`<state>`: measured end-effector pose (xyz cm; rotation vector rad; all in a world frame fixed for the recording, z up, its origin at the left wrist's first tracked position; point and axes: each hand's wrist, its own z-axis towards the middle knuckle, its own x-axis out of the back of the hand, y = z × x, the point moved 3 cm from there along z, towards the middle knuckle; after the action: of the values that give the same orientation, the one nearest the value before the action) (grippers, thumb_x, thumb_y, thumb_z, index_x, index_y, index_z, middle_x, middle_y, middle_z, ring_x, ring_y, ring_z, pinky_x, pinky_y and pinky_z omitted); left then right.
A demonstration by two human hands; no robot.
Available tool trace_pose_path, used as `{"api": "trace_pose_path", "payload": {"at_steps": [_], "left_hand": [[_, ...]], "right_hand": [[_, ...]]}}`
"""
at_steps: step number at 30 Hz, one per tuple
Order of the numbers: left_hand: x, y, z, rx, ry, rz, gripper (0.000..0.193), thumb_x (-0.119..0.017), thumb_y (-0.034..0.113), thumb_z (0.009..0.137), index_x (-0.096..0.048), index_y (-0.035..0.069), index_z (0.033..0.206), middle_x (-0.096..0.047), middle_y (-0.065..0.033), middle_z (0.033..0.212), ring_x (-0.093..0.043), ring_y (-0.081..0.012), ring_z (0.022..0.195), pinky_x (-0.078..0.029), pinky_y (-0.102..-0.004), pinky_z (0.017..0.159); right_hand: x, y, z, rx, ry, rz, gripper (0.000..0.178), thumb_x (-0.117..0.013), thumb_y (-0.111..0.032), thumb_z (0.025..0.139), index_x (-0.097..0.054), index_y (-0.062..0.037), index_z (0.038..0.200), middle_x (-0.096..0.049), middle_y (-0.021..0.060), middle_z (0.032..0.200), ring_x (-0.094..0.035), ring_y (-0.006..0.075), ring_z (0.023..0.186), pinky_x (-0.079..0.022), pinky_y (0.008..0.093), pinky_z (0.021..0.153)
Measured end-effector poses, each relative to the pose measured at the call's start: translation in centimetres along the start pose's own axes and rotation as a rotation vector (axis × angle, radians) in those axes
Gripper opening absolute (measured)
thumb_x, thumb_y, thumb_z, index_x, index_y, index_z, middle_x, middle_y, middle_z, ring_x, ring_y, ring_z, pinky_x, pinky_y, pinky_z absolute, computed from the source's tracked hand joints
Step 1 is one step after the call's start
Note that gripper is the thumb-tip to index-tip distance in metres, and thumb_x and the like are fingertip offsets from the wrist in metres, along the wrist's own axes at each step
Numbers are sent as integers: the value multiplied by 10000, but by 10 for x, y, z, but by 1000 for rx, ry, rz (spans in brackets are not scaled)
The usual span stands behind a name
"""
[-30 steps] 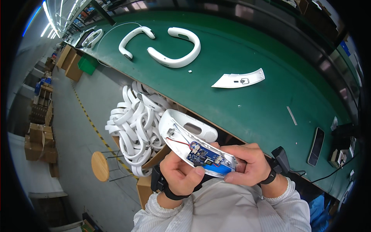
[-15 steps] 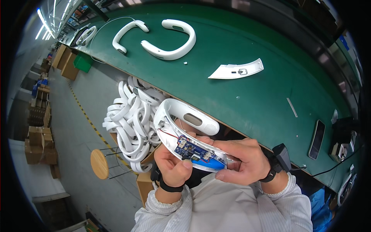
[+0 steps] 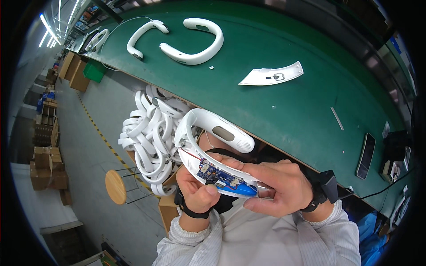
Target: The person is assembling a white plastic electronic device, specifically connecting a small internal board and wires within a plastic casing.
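Observation:
Both my hands hold an opened white U-shaped neckband device (image 3: 185, 128) over my lap, at the bench's near edge. Its exposed section shows a dark blue circuit board (image 3: 216, 174), thin red and dark wires and a blue battery (image 3: 239, 189). My left hand (image 3: 198, 195) is closed round the lower side, its thumb at the board's edge. My right hand (image 3: 282, 186) grips the right end, fingers along the inner rim. A shiny, clear or silvery piece (image 3: 265, 191) shows between its thumb and fingers; its kind is unclear.
On the green bench (image 3: 266, 40) lie two curved white bands (image 3: 208, 53), a white cover piece (image 3: 277, 75), a thin strip (image 3: 337, 118) and a phone (image 3: 365, 156). A heap of white neckbands (image 3: 151, 137) fills a box to the left, near a round wooden stool (image 3: 115, 187).
The neckband has turned slightly in my hands, and its free arm has shifted a little right. My right thumb sits a little lower left, and the shiny piece shows more.

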<state>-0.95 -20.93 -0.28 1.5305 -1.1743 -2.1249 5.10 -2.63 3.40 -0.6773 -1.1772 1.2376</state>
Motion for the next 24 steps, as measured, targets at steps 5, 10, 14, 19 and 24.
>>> {"api": "trace_pose_path", "payload": {"at_steps": [5, 10, 14, 19, 24], "left_hand": [[-1, 0, 0, 2, -28, -34, 552, -718, 60, 770, -559, -112, 1270, -698, -290, 1106, -683, -366, 1054, -526, -475, 995], [0, 1, -1, -1, -38, -52, 551, -720, 63, 775, -558, -97, 1277, -700, -282, 1104, -679, -359, 1065, -508, -470, 1005], [1, 1, -1, -6, -52, -49, 542, -723, 69, 785, -560, -91, 1277, -699, -281, 1102, -677, -363, 1070, -509, -476, 1005], [0, 1, -2, -8, -49, -41, 536, -726, 72, 797, -556, -96, 1277, -697, -288, 1101, -675, -375, 1077, -508, -486, 1006], [0, 1, -1, -13, -50, -28, 550, -729, 73, 790, -553, -104, 1280, -697, -292, 1102, -679, -373, 1069, -509, -482, 1003]], "right_hand": [[-1, -3, -1, 49, 19, -35, 652, -828, -169, 739, -589, 29, 1313, -610, 79, 692, -613, 225, 505, -491, 316, 472], [-2, -6, 1, 50, 9, -71, 615, -819, -153, 735, -597, 40, 1275, -614, 71, 697, -611, 212, 493, -488, 309, 457], [-2, -8, 2, 53, 19, -68, 596, -818, -148, 732, -603, 35, 1256, -615, 66, 697, -609, 205, 490, -489, 310, 453], [-2, -7, 1, 45, 14, -76, 591, -819, -147, 730, -606, 26, 1254, -610, 63, 688, -601, 202, 487, -488, 309, 454], [-2, -5, -1, 43, 25, -58, 604, -820, -146, 733, -604, 22, 1271, -603, 62, 680, -596, 204, 486, -487, 305, 460]]}}
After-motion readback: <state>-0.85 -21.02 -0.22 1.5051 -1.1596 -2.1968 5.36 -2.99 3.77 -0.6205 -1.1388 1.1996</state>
